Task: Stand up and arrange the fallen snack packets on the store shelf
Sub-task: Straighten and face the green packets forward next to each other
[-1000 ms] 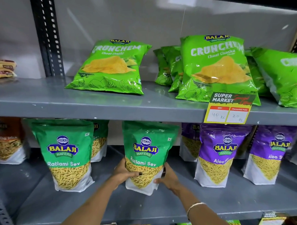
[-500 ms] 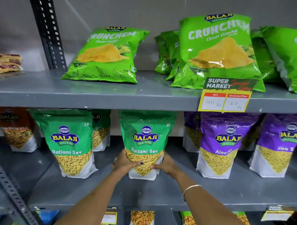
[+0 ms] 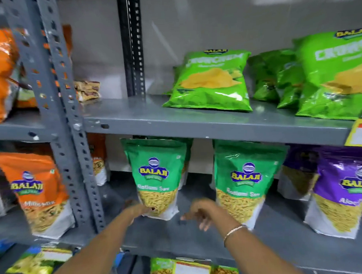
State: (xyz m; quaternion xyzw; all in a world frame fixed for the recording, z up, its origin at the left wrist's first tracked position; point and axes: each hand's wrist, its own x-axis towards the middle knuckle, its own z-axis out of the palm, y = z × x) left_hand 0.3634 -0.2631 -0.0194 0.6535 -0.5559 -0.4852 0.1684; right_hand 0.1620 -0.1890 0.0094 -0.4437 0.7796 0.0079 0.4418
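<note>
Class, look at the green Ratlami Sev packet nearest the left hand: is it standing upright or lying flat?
Upright. The green Ratlami Sev packet stands on its white base on the grey shelf, logo facing out, top under the shelf above.

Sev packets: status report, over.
Left hand open at left sev packet. Right hand open, empty. Both sev packets upright. Nothing blocking.

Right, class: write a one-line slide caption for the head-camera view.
Both hands, left and right, reach empty toward an upright green Ratlami Sev packet on the grey shelf.
</note>
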